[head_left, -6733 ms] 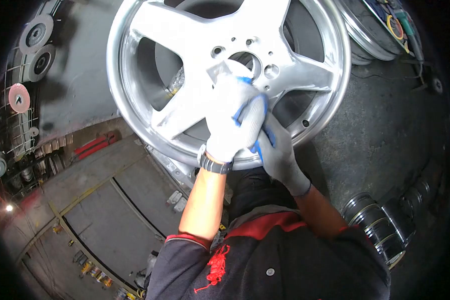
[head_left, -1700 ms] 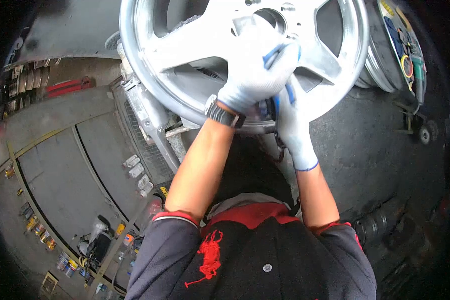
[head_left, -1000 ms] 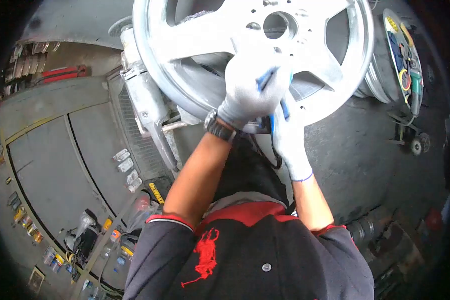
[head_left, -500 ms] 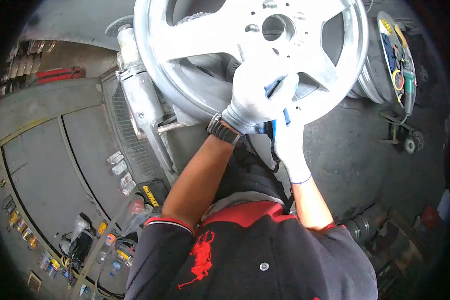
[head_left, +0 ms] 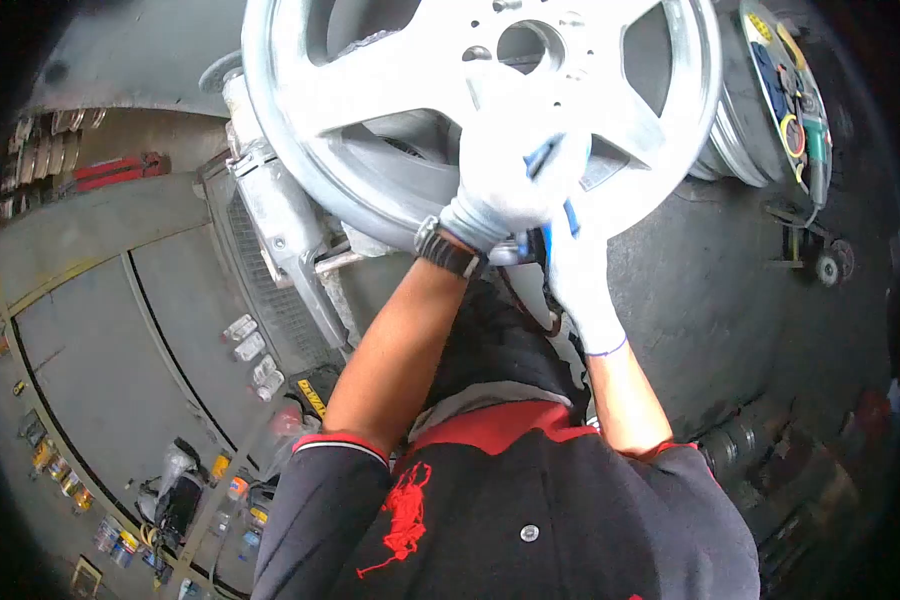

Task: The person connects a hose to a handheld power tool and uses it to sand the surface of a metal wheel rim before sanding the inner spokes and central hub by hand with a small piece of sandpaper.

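A bare silver alloy wheel rim fills the top of the view, its face toward me, with a round centre bore and bolt holes. My left hand, in a white glove with a dark watch at the wrist, is closed against a lower spoke. Just below and to the right, my right hand, gloved in white with blue patches, is closed too. Both hands meet close together. Whatever lies between them is hidden by the gloves and glare. A dark cord or hose hangs below them.
A grey machine arm stands left of the rim. At right, a tray holds tools, including a green power tool. Another rim and a small caster wheel are nearby. Bottles and boxes line the left floor.
The rim and surroundings sit slightly further left and higher in view. My hands remain close together at the same spoke, with only a small shift.
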Tool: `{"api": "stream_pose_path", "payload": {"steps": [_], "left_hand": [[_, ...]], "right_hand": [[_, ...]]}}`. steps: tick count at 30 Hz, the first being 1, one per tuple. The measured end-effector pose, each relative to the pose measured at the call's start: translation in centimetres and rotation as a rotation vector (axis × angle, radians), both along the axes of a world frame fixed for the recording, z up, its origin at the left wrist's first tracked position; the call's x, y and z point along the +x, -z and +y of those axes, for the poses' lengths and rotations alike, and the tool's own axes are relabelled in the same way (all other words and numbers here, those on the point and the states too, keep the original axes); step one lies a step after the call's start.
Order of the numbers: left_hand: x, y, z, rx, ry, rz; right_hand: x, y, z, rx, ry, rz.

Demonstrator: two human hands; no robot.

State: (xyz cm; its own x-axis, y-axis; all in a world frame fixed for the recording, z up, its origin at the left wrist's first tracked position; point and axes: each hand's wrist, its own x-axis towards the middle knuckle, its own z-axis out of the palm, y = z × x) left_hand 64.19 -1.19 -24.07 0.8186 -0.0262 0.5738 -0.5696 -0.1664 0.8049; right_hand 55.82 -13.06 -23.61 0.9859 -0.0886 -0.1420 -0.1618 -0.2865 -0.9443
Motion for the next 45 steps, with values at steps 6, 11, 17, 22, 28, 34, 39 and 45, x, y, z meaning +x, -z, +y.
{"api": "stream_pose_path", "payload": {"steps": [6, 11, 17, 22, 28, 34, 39, 45], "left_hand": [[-3.6, 0.6, 0.3, 0.111, 0.015, 0.034], [-7.2, 2.3, -0.4, 0.039, 0.047, 0.131], [-2.2, -0.7, -1.0, 0.093, -0.004, 0.205], [-2.8, 0.1, -0.8, 0.104, -0.006, 0.215], [-6.7, 1.9, -0.5, 0.092, 0.032, 0.185], [-0.7, -0.9, -1.1, 0.111, 0.008, 0.281], [-1.8, -1.1, -1.0, 0.088, -0.02, 0.332], [-4.5, 0.6, 0.1, 0.17, 0.031, 0.232]], "right_hand": [[-3.0, 1.6, -1.1, -0.064, -0.1, -0.043], [-6.9, 2.4, -1.8, 0.105, -0.053, 0.134], [-1.4, 2.2, -1.4, 0.078, -0.085, -0.076], [-2.0, 1.3, -1.9, 0.159, -0.091, 0.011], [-5.5, 0.3, -1.8, 0.242, 0.001, 0.229], [0.8, 2.2, -1.6, -0.07, -0.157, -0.337], [-0.3, 0.8, -1.5, 0.208, -0.12, -0.067], [-4.1, 1.6, -1.8, 0.258, -0.071, 0.251]]}}
